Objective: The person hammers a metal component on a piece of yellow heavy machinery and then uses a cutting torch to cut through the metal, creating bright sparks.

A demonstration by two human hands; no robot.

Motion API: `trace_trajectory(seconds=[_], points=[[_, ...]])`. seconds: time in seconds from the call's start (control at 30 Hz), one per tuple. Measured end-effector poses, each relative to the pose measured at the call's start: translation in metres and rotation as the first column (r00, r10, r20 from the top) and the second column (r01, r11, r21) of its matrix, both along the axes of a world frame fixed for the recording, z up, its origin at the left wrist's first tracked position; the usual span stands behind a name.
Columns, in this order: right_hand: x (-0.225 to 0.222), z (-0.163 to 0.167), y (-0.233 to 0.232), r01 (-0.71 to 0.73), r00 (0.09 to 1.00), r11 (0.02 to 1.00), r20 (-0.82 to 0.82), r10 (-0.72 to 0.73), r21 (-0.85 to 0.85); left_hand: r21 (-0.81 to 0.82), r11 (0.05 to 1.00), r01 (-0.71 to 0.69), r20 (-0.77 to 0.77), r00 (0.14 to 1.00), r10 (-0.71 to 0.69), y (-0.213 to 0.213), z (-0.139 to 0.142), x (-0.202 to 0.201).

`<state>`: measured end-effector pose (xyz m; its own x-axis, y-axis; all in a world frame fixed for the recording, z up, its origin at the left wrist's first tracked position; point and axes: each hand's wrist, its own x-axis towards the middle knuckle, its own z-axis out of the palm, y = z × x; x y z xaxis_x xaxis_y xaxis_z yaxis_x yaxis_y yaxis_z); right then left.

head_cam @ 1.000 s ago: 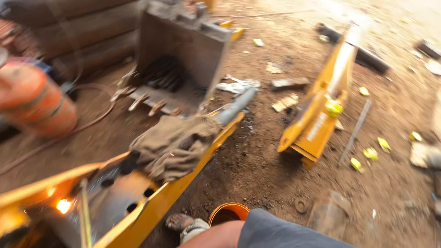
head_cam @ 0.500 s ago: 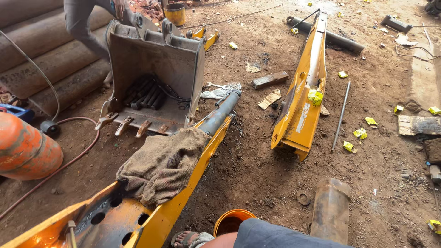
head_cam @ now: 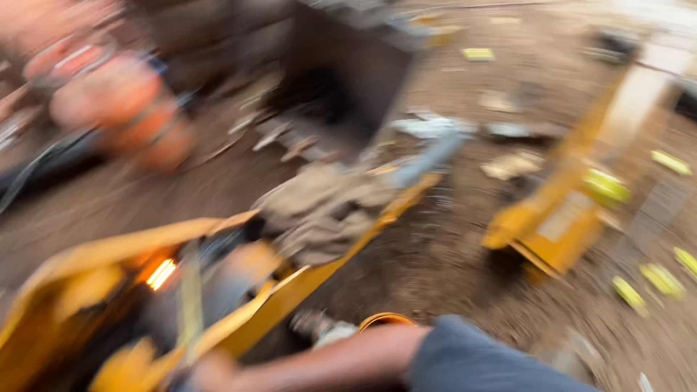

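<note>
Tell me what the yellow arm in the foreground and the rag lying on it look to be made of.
The yellow arm looks like painted steel: flat plate edges and a glossy yellow coat, with a bright glowing spot near its lower left end. The rag looks like coarse woven cloth, dull brown-grey, slumped in soft folds over the arm. Heavy motion blur hides surface texture, so both are only likely.

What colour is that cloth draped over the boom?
Drab greyish-brown cloth; head view, though blurred.
</note>
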<state>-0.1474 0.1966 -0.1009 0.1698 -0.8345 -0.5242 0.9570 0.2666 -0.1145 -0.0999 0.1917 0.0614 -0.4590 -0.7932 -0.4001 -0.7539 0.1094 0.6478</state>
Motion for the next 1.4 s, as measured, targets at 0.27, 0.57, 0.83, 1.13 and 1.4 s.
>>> trace_trajectory(seconds=[0.27,0.57,0.83,1.13,1.4], points=[[0.015,-0.048,-0.015,-0.053,0.993,0.999,-0.107,0.052,-0.004,-0.137,0.910,0.392,0.065,0.920,-0.386,-0.082,-0.012,0.058],[0.005,-0.019,-0.003,-0.218,0.975,0.969,-0.019,0.222,0.114,0.015,0.918,0.396,0.349,0.858,-0.376,-0.112,-0.096,0.013],[0.001,-0.038,0.001,-0.151,0.985,0.980,-0.069,0.161,0.131,0.024,0.923,0.383,0.387,0.848,-0.362,-0.107,-0.117,-0.013],[0.006,-0.031,0.000,-0.103,0.993,0.991,-0.050,0.108,0.088,0.000,0.902,0.431,0.399,0.828,-0.395,-0.107,-0.117,-0.010],[0.016,-0.028,-0.001,-0.080,0.985,0.986,-0.138,0.101,0.150,-0.008,0.888,0.460,0.426,0.805,-0.413,-0.108,-0.131,-0.005]])
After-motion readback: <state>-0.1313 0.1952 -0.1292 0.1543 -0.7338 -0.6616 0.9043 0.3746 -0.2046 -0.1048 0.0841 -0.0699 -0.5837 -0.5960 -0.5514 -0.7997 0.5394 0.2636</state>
